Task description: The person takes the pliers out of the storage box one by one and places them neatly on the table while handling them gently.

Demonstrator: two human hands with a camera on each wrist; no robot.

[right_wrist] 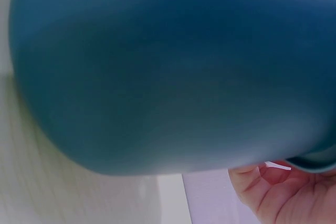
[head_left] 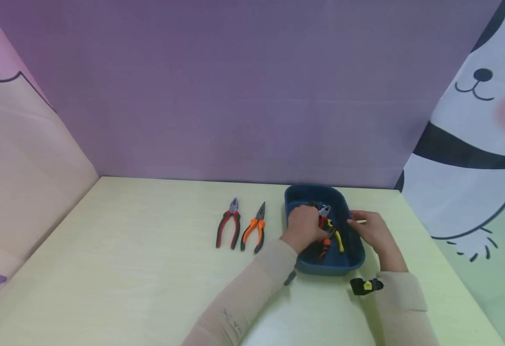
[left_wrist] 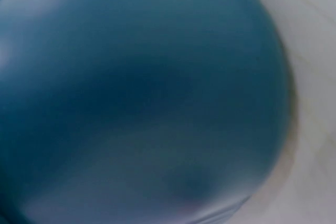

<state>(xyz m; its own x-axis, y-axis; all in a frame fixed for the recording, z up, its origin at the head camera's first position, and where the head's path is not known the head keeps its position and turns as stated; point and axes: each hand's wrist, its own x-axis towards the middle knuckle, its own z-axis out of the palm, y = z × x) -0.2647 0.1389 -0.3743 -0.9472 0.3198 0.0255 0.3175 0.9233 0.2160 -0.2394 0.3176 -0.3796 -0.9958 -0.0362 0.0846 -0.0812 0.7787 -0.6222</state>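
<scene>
A deep blue plastic tray (head_left: 331,270) holds several pliers. My left hand (head_left: 306,223) reaches down inside it, fingers bent; its thumb lies by pliers with orange and dark handles (head_left: 325,247). The fingertips are hidden, so I cannot tell whether they grip a tool. Beside these lie red-handled pliers (head_left: 324,211) and a yellow handle (head_left: 338,241). My right hand (head_left: 370,230) holds the tray's right rim, as the curled fingers (right_wrist: 283,195) at the edge show in the right wrist view. The left wrist view is filled by the tray wall (left_wrist: 147,93).
Left of the tray, red-and-black pliers (head_left: 234,216) and orange-and-black long-nose pliers (head_left: 258,223) lie side by side on the pale table (head_left: 148,269). A purple panel (head_left: 235,96) stands at the back edge. A black strap-like item (head_left: 366,286) sits at the right wrist.
</scene>
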